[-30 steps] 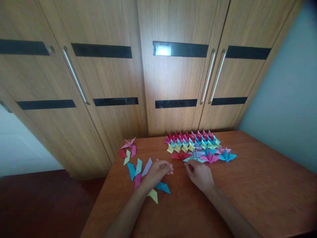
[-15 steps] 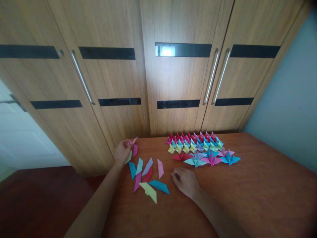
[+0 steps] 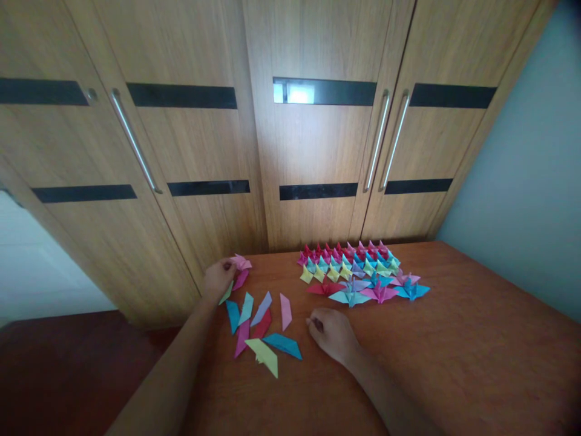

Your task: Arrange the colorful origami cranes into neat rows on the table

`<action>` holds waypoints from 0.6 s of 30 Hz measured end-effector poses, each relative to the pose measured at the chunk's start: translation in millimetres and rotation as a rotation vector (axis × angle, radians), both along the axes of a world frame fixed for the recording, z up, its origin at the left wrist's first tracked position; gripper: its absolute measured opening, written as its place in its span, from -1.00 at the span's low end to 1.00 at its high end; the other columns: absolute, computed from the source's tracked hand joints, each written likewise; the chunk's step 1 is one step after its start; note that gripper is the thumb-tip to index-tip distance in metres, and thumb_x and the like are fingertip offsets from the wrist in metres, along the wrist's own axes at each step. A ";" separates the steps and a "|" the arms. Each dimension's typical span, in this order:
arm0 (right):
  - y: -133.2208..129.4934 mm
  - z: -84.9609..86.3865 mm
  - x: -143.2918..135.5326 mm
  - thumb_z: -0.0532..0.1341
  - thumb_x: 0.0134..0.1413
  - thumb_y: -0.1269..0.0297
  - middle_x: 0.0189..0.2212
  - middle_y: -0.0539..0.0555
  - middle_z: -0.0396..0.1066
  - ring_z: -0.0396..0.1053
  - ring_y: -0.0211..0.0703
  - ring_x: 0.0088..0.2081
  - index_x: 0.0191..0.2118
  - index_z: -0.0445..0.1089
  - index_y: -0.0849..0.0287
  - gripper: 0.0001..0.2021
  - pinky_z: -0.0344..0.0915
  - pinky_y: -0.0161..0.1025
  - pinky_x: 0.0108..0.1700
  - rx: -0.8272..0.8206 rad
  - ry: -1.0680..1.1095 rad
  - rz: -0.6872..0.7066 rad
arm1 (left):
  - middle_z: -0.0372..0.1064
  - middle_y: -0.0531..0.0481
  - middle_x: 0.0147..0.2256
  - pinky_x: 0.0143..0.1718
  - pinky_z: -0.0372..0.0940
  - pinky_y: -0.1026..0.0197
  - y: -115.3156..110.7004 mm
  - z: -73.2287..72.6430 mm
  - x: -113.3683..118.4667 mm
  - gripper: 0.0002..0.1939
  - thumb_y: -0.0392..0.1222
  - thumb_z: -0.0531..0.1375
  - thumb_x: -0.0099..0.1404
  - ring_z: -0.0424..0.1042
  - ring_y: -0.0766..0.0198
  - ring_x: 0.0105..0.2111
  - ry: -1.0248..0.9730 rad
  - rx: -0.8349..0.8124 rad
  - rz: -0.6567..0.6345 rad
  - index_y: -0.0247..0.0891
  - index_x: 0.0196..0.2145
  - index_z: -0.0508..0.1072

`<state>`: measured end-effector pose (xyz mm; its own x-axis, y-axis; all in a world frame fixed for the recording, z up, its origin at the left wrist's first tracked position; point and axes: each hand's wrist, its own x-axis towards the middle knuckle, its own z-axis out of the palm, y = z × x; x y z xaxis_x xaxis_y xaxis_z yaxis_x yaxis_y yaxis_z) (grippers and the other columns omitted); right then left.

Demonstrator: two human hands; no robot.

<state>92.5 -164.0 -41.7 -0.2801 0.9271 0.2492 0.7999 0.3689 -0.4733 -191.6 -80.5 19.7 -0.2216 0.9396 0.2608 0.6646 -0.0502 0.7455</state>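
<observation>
At the far left of the table, my left hand pinches a pink paper crane low over the wood, its fingertips on the crane's left side. Just below lie a magenta folded paper piece and a light green one, partly behind the hand. My right hand rests on the table, fingers curled in and nothing visible in them. Between the hands several flat folded pieces are scattered, among them a pink one, a blue one and a yellow one.
Small paper cranes stand in tight coloured rows along the table's back edge. In front of them are several cranes with spread wings, including a blue one. A wooden wardrobe rises behind the table.
The pink crane in my left hand has come down and tipped over toward the table. My right hand keeps its place; the whole view has shifted slightly.
</observation>
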 end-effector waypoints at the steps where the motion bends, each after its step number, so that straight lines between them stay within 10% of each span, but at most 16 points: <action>1: 0.3 -0.6 0.4 0.06 0.14 0.22 -0.53 -0.02 0.37 0.27 -0.29 -0.46 -0.51 0.33 0.16 -0.74 -0.03 -0.35 -0.42 -0.005 0.032 0.004 | 0.48 -0.11 -0.32 -0.34 0.29 0.18 1.0 1.3 3.1 -0.74 -0.07 0.16 0.20 0.42 0.09 -0.30 -0.012 0.008 -0.023 -0.34 -0.34 0.49; 12: 5.5 -0.7 13.6 -0.11 0.09 -0.22 -0.61 -0.03 0.26 0.15 -0.34 -0.63 -0.39 0.36 0.21 -0.43 -0.02 -0.39 -0.60 -0.476 1.105 0.046 | 0.47 -0.05 -0.31 -0.24 0.24 0.26 -58.8 19.4 85.9 -0.80 -0.16 0.11 0.24 0.40 0.23 -0.30 -0.034 0.002 -0.750 -0.21 -0.29 0.52; 18: 4.8 6.5 18.4 0.03 0.07 -0.12 -0.59 -0.03 0.26 0.15 -0.36 -0.59 -0.47 0.29 0.18 -0.57 -0.01 -0.40 -0.59 -0.458 1.117 0.092 | 0.43 -0.06 -0.22 -0.24 0.22 0.28 -77.2 10.6 106.0 -0.82 -0.17 0.12 0.24 0.38 0.25 -0.26 -0.018 0.010 -0.861 -0.17 -0.30 0.54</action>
